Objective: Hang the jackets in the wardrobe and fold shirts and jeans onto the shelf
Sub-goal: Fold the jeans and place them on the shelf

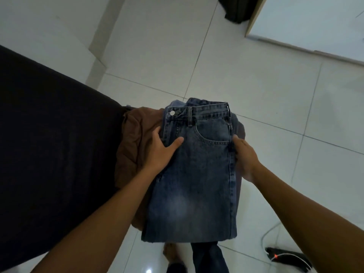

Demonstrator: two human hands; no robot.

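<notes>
You had the folded jeans [199,164] held up between your hands, just right of the brown garment [136,138]. Your left hand [159,152] gripped their left edge, thumb on top. Your right hand [245,156] wrapped the right edge, fingers tucked underneath.

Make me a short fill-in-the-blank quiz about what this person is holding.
1. The folded blue denim jeans have a ____ metal button at the waistband.
2. Under them lies a ____ garment.
3. The left hand lays its ____ on top of the denim.
4. The right hand holds the opposite edge, above a white ____ floor.

Missing: silver; brown; thumb; tiled
</notes>
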